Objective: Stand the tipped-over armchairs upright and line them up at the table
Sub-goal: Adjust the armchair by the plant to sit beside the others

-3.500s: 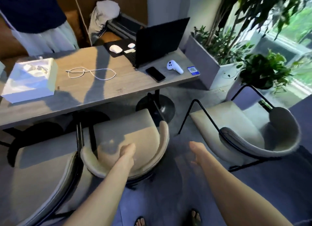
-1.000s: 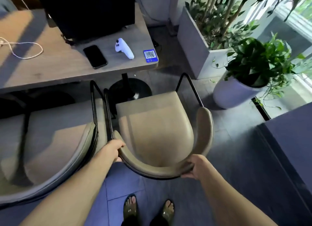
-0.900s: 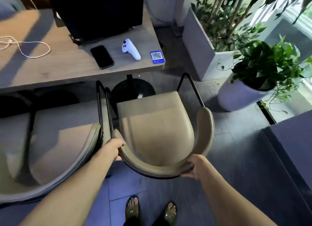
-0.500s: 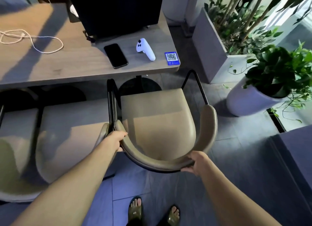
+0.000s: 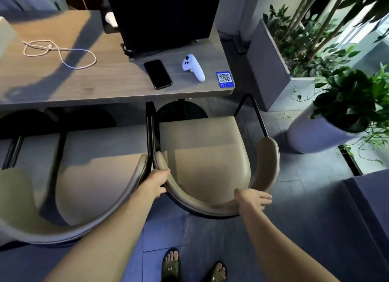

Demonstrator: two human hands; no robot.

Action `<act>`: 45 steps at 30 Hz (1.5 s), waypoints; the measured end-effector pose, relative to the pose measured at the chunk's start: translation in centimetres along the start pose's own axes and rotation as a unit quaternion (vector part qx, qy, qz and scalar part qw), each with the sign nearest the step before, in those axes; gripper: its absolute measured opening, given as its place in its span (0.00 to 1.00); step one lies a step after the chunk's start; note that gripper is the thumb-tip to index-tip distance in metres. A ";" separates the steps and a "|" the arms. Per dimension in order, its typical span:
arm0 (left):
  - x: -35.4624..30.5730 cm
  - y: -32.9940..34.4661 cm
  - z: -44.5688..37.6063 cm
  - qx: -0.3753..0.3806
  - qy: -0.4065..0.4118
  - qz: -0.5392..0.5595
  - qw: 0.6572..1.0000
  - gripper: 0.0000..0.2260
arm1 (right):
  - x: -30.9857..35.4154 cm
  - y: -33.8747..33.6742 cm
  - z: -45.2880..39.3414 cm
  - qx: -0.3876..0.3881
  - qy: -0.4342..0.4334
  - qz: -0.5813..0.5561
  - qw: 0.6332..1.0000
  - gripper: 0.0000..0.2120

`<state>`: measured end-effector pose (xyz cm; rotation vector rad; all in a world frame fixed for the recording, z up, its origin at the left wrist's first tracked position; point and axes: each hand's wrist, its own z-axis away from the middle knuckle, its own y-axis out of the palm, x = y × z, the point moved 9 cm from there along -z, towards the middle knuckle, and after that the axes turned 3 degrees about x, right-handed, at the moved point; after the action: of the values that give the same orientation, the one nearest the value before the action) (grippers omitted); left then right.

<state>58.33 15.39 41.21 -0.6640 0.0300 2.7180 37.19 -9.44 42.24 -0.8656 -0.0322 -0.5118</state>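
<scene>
A beige armchair (image 5: 206, 155) with a black metal frame stands upright, its seat front at the wooden table (image 5: 105, 86). My left hand (image 5: 156, 181) grips the left curve of its backrest. My right hand (image 5: 253, 198) lies on the right curve of the backrest with the fingers spread flat over the rim. A second beige armchair (image 5: 92, 172) stands upright right beside it on the left, the two frames touching. Part of a third seat (image 5: 8, 149) shows at the far left edge.
On the table lie a black phone (image 5: 157, 74), a white controller (image 5: 193, 68), a blue QR card (image 5: 224, 79), a white cable (image 5: 59, 52) and a dark laptop (image 5: 164, 14). A white potted plant (image 5: 328, 123) and grey planter (image 5: 271, 67) stand right. My sandalled feet (image 5: 193, 267) are below.
The right armchair has slid forward toward the table, level with its neighbour. My right hand's fingers have opened from a grip and now rest flat on the backrest.
</scene>
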 end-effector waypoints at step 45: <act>3.5 -13.3 -2.9 -0.020 0.081 -0.372 0.924 0.29 | 6.4 16.6 16.3 0.176 -0.378 0.359 0.835 0.29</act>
<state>61.14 28.76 37.85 -0.7261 -0.1999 1.9329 53.02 8.76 42.42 -0.6041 -0.4955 0.5604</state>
